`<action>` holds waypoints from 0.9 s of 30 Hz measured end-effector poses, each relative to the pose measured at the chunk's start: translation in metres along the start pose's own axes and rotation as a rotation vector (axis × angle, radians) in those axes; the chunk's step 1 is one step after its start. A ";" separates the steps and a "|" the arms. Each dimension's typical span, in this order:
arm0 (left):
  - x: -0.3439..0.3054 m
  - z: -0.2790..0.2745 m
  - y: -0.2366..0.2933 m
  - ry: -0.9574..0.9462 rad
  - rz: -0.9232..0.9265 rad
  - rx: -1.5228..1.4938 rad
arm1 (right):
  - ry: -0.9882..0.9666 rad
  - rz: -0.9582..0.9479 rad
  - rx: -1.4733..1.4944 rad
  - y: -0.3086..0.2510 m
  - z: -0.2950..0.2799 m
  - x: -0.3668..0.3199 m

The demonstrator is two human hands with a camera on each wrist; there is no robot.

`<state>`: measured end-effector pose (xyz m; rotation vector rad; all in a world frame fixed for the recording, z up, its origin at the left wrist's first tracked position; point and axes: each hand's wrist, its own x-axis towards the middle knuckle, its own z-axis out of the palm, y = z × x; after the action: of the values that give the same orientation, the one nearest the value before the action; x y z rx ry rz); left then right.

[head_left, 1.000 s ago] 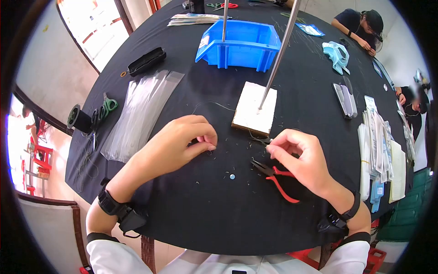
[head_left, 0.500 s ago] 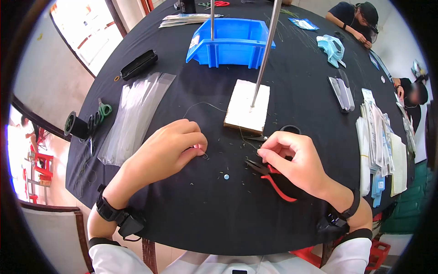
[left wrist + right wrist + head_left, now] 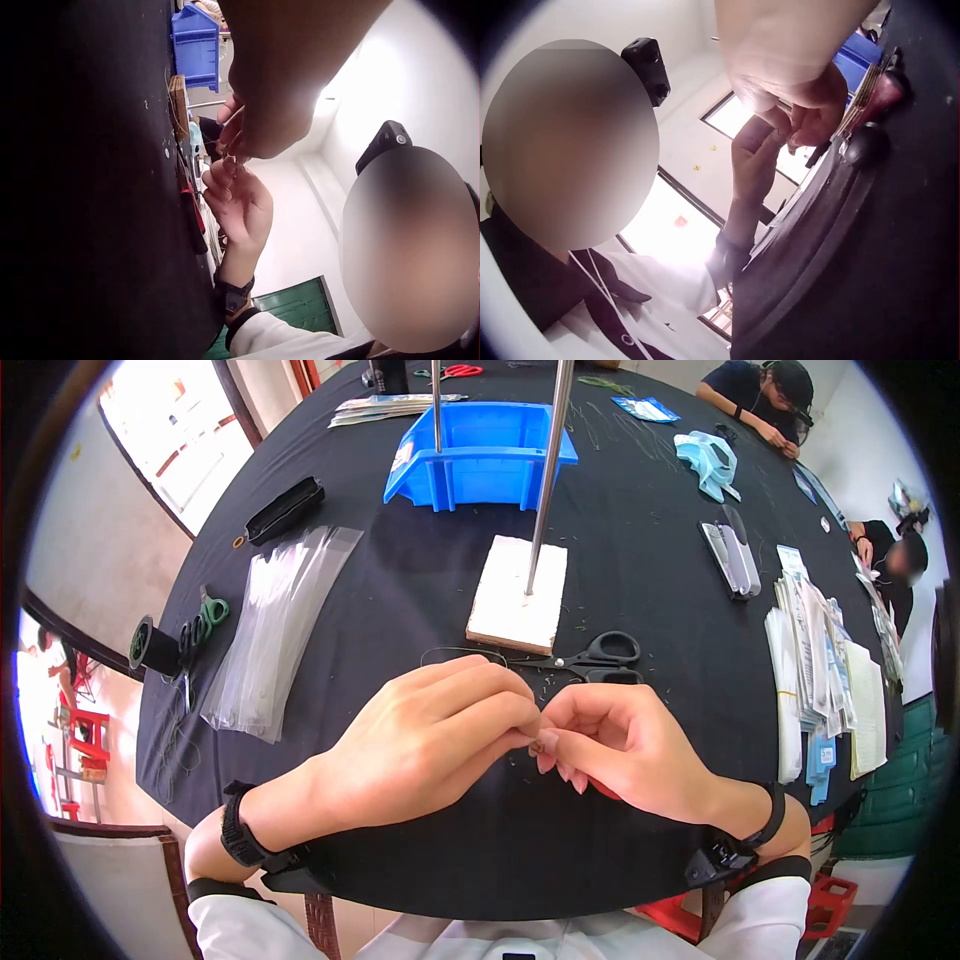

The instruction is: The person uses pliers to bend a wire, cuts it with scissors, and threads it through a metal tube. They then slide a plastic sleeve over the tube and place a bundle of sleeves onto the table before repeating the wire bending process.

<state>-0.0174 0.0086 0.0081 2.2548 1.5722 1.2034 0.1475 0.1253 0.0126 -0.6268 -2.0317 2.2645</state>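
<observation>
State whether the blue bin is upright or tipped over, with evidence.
Upright: in the head view, the blue bin sits base-down on the black tablecloth, its open top facing up.

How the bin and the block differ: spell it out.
The bin is blue; the block is white on top. The bin is hollow; the block is flat-topped, with a rod rising from it. The bin looks bigger than the block. Both rest on the black tablecloth.

Two bare hands point(image 3: 435, 738), one white rectangular block point(image 3: 502, 595), two slim metal rods point(image 3: 548, 478)
Toward the black-clothed table's point(image 3: 400, 870) far edge, one blue plastic bin point(image 3: 485, 478); by its left edge, one round black spool point(image 3: 158, 650).
</observation>
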 end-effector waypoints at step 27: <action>-0.005 0.005 0.006 0.115 -0.083 0.004 | 0.076 -0.046 0.001 -0.004 0.001 -0.004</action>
<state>-0.0100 0.0034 0.0053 2.1353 1.6915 1.3294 0.1500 0.1233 0.0178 -0.6485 -1.9894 2.1814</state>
